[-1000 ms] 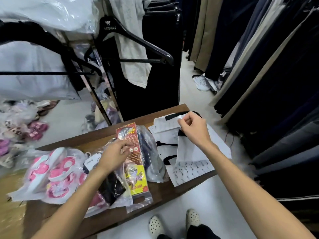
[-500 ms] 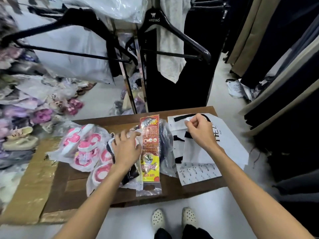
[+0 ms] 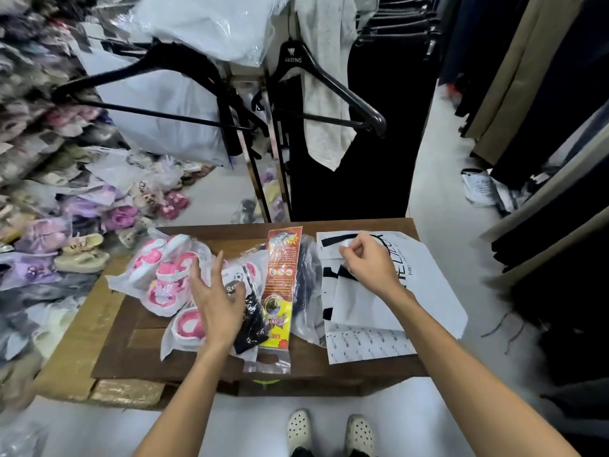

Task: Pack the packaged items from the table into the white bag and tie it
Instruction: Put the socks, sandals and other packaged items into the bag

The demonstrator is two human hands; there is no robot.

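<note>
Head view: my right hand [image 3: 365,263] pinches the white bag's [image 3: 425,285] top edge (thin, slippery film), flat on the wooden table [image 3: 346,364]. My left hand [image 3: 216,298] hovers with fingers spread above the pink sandal packets [image 3: 164,275] left of the bag; they look light and crinkly, best gripped by the loose plastic.

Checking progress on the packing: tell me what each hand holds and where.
The right hand pinches the white bag at its top edge. The left hand is open above the packets, holding nothing.

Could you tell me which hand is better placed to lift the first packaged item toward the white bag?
Left. The left hand hovers open over the packaged pink sandals, while the right hand pinches the white bag at its top edge.
</note>
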